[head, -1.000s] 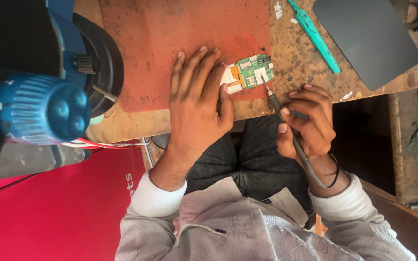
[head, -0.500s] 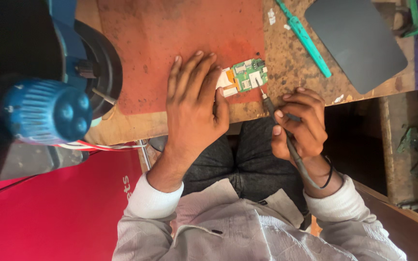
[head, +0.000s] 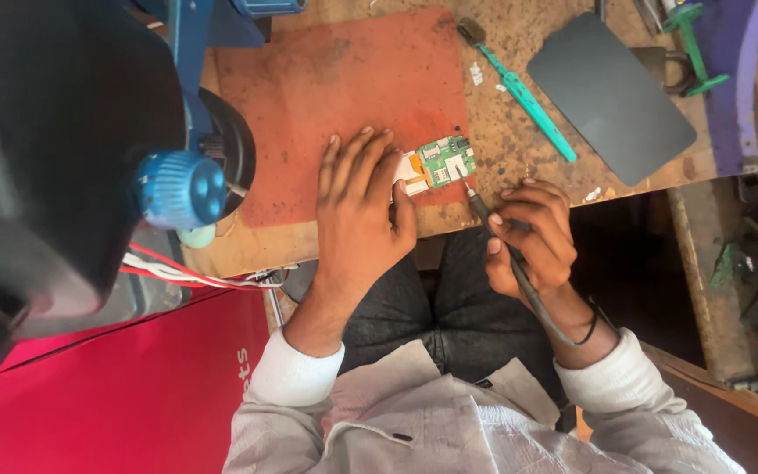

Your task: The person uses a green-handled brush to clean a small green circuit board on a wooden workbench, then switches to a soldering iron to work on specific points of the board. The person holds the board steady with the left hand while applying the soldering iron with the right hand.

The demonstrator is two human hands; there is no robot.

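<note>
Bench (head: 519,132): a worn, speckled wooden top, seen from above with its near edge toward the person's lap.
Dark housing (head: 54,149): a big black body fills the left of the view, close to the camera and blurred; I cannot tell what kind of machine it is.
Red mat (head: 344,96): a rust-red work mat lies flat on the bench and carries the work.
Dark pad (head: 611,96): a grey rounded rectangle lies flat on the bench, right of the mat and well apart from both hands.
Blue knob (head: 179,189): a ribbed round knob on the blue arm beside the dark housing, left of the left hand.
Left hand (head: 361,206): palm down on the mat's lower right corner, fingers (head: 370,158) stretched flat and spread, gripping nothing; the thumb side lies against the circuit board's left end.
Right hand (head: 532,233): fingers curled closed around the soldering iron, held like a pen, just off the bench's near edge.
Soldering iron (head: 495,233): a thin dark tool slanting up and left out of the right hand, its cord trailing back past the wrist; the tip sits at the board's lower right corner, seemingly touching it.
Teal tool (head: 524,96): a slim teal-handled brush-like tool lying diagonally between the mat and the dark pad.
Circuit board (head: 445,162): a small green board with white and orange parts at its left end, resting on the mat's right edge between the two hands.
</note>
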